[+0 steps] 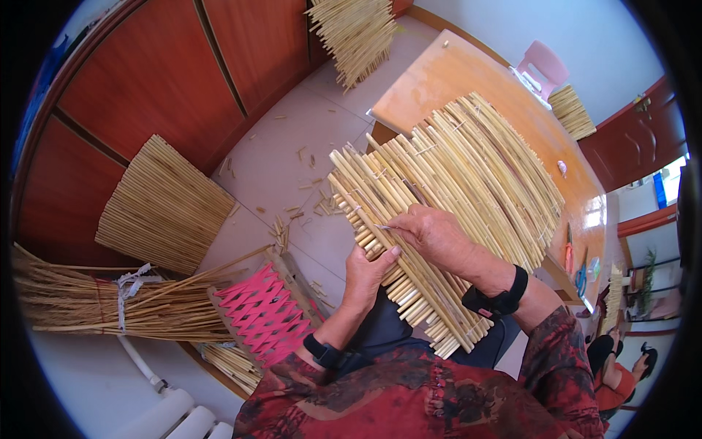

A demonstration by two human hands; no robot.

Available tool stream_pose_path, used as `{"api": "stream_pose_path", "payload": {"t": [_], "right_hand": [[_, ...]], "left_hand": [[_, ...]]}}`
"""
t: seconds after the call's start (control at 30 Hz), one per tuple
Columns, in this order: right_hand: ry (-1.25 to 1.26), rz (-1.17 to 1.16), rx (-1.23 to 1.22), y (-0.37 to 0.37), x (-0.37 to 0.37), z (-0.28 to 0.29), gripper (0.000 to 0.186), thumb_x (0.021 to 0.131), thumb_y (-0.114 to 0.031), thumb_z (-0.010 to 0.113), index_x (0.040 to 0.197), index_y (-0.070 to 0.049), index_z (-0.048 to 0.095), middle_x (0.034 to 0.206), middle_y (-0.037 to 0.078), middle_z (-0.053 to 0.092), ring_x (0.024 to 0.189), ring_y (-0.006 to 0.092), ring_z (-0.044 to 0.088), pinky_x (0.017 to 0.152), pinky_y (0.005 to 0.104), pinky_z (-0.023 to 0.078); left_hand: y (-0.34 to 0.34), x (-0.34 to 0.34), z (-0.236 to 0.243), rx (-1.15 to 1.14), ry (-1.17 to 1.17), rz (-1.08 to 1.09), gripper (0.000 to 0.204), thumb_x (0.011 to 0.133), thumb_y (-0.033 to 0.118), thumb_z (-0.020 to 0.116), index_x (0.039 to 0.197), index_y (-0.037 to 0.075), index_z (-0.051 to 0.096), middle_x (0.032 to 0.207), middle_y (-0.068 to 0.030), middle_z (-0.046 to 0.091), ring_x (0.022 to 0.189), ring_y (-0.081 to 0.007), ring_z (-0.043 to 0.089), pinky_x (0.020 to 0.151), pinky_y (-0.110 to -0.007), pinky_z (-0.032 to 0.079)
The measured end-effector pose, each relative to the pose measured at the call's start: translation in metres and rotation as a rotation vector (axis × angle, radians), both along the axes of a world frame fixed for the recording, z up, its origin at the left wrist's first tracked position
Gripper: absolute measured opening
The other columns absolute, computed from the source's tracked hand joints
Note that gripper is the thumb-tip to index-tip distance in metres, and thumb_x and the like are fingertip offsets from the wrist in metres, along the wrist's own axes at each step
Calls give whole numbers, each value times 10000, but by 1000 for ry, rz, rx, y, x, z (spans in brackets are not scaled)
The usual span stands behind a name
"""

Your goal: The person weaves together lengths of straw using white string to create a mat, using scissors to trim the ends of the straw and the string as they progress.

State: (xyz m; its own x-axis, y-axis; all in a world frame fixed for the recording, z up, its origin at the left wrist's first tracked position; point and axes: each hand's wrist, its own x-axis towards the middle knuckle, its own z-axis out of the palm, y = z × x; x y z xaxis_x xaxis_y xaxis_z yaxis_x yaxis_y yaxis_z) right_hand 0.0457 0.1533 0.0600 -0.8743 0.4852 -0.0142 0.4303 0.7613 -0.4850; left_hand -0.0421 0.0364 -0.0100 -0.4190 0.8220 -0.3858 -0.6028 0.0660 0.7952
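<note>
A mat of pale reed stalks tied side by side (pixel 475 183) lies partly on the wooden table (pixel 420 73) and reaches down toward my lap. My left hand (pixel 365 274) grips its lower left edge, thumb on top of the stalks. Just right of it, my right hand (pixel 431 238) has thumb and index finger pinched on a thin pale strand or tool at a stalk, too small to name for certain. Short stalk ends stick out under the mat's left edge.
Reed mats (pixel 161 205) lean by red cabinets. A tied reed bundle (pixel 73 300) and pink-laced seat (pixel 259 311) are at left. Offcuts litter the floor (pixel 292 146). Orange-handled tool (pixel 568 256) and blue scissors (pixel 581 274) lie on the table. A person in red (pixel 614 380) is at right.
</note>
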Motion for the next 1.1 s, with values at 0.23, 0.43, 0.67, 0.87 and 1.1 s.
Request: {"api": "stream_pose_path", "payload": {"t": [0.23, 0.43, 0.67, 0.87, 1.1], "right_hand": [[-1, 22, -15, 8, -3, -1, 156, 771, -143, 588, 916, -145, 644, 724, 96, 550, 683, 274, 561, 587, 359, 454], [14, 41, -23, 10, -3, 2, 148, 770, -116, 582, 905, -153, 630, 709, 86, 520, 666, 267, 553, 568, 362, 447], [-97, 48, 4, 11, -8, 11, 156, 769, -167, 538, 882, -139, 642, 694, 87, 523, 710, 260, 575, 593, 364, 466], [-142, 108, 40, 9, -16, 17, 143, 752, -141, 529, 839, -90, 632, 712, 96, 556, 703, 273, 590, 596, 374, 477], [-170, 94, 7, 9, -19, 18, 148, 749, -149, 529, 818, -63, 628, 754, 124, 587, 725, 292, 606, 601, 393, 483]], "left_hand": [[0, -1, 3, -25, 55, 20, 377, 754, 61, 659, 1082, -17, 490, 1005, -71, 570, 895, -129, 555, 782, -256, 465], [1, -1, 3, -10, 17, 10, 355, 764, 51, 634, 1081, -19, 490, 1008, -68, 569, 890, -128, 557, 782, -256, 463], [1, -2, 2, -43, 36, 14, 354, 762, 63, 642, 1072, -23, 493, 1002, -69, 573, 880, -125, 558, 773, -255, 464], [2, -2, 2, -56, 42, 26, 363, 755, 67, 653, 1067, -24, 491, 985, -71, 579, 860, -121, 563, 759, -255, 469], [1, -2, -1, -67, 79, 37, 372, 749, 72, 659, 1068, -17, 490, 971, -66, 579, 851, -119, 562, 749, -249, 470]]}}
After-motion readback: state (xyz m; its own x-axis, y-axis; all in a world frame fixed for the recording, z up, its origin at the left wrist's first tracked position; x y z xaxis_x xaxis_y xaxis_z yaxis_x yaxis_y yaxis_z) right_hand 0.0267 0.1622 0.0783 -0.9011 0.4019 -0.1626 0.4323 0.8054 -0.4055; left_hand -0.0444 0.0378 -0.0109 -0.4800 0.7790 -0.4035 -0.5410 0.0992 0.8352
